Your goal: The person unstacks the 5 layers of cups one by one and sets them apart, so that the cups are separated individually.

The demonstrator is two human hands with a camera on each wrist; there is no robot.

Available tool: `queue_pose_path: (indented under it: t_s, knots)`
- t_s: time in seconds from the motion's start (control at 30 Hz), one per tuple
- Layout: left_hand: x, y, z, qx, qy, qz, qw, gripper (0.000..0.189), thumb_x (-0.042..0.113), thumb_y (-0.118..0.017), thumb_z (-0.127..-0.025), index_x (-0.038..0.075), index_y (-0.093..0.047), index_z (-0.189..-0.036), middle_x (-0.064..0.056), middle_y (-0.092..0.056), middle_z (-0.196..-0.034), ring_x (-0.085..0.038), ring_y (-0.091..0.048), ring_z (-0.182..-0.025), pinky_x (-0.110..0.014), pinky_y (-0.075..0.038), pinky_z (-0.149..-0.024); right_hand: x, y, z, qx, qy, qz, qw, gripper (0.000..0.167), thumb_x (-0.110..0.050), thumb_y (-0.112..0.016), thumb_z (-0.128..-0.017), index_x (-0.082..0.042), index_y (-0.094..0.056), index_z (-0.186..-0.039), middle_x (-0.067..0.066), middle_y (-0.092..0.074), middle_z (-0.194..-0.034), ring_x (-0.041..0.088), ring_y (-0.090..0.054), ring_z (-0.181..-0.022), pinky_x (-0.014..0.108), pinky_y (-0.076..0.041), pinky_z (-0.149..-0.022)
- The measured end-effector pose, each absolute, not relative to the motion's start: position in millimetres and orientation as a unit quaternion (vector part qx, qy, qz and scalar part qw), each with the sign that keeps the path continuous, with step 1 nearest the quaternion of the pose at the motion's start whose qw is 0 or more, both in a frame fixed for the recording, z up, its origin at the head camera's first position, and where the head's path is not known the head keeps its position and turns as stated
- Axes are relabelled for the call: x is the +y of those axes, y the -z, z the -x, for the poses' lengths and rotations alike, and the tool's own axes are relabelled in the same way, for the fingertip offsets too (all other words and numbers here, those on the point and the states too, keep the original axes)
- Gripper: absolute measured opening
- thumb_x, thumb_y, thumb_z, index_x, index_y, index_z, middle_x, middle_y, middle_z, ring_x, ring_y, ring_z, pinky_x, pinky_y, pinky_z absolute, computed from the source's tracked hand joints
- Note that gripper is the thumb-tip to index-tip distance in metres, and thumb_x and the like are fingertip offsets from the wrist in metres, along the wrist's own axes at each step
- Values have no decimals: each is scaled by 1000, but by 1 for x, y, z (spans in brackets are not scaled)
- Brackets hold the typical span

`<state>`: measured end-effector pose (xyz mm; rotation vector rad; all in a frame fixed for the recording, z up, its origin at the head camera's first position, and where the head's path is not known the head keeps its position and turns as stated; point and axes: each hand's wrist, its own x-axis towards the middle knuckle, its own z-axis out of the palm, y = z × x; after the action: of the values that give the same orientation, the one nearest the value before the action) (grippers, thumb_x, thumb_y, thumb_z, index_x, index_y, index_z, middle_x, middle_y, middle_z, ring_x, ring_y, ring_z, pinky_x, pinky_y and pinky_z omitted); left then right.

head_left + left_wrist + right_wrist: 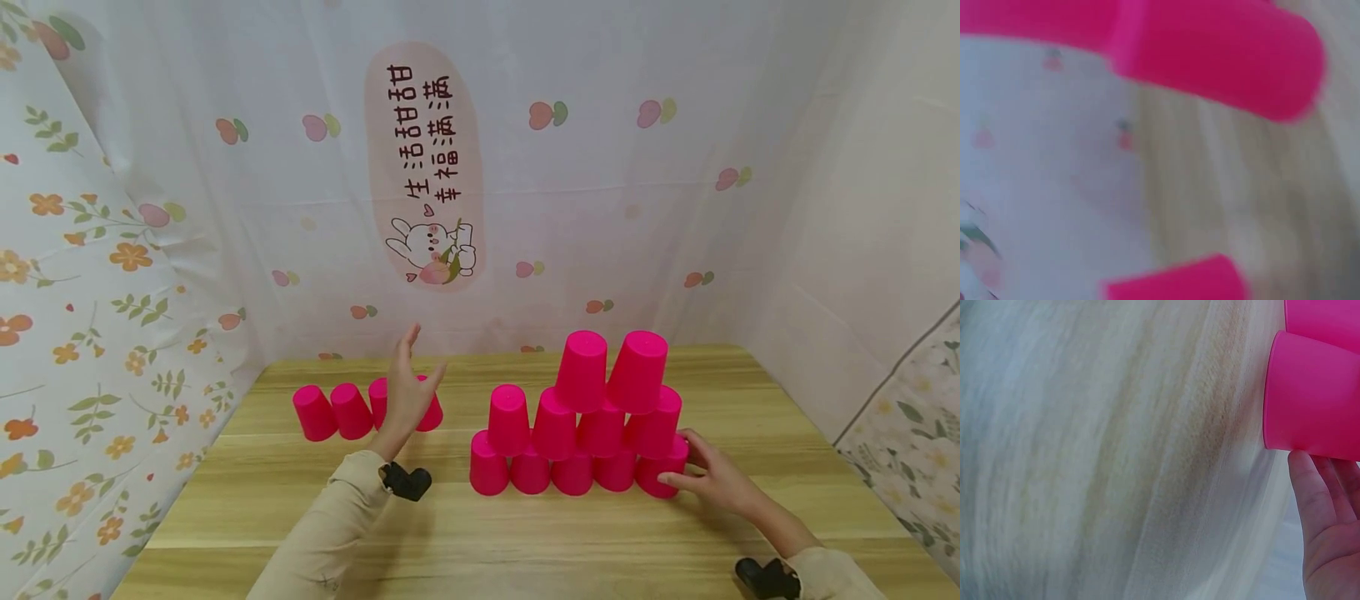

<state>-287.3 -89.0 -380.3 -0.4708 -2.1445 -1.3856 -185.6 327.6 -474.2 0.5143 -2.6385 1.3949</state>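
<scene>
My left hand (408, 400) is raised over a row of upside-down pink cups on the left, fingers extended and thumb apart, holding nothing. It partly hides that row. Blurred pink cups (1222, 56) cross the left wrist view. On the right, pink cups stand upside down in three stacked tiers, with two cups (581, 371) on top. At the right end of the bottom tier, my right hand (716, 479) holds the end pink cup (1313, 397), thumb at the front and fingers round behind. Part of those fingers is hidden by the cup.
The cups stand on a wood-grain table (465, 550). A pale printed curtain (600, 217) hangs behind the table, and a flowered cloth (75, 333) lines the left side. Several cups (314, 412) form the left row, away from the stack.
</scene>
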Motion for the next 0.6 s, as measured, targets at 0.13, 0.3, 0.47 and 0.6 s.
queue_pose_path:
  t_s: [0.13,0.3,0.47,0.6]
  knots:
    - [-72,349,278,-785,515,234,251,63,9,-65,-79,2,-33,-133,-10,-41,-133,-21,-37,-121,-41,-31,-98,329,475,186,-871,-456,-173,60,49,-10,-71,-73,-2,-44,-113,4,-55,-101,-4,-53,-88,34,-52,-67]
    - [-46,323,265,-774,521,297,203,64,9,-66,-79,6,-33,-133,-8,-41,-132,-20,-38,-121,-42,-32,-97,329,476,186,-872,-456,-171,58,49,-11,-71,-73,-3,-44,-113,3,-55,-101,-5,-52,-88,34,-52,-67]
    - [-19,310,253,-760,532,347,141,62,9,-65,-79,8,-33,-133,-6,-42,-132,-19,-38,-121,-38,-33,-97,329,476,186,-868,-461,-175,58,48,-10,-70,-74,-3,-44,-113,1,-54,-100,-4,-53,-88,33,-52,-67]
    - [2,311,244,-753,538,373,70,64,12,-64,-80,11,-31,-134,-3,-40,-134,-17,-36,-122,-33,-34,-97,329,475,186,-868,-463,-173,53,48,-10,-70,-74,-3,-43,-113,3,-54,-101,-4,-53,-89,33,-52,-67]
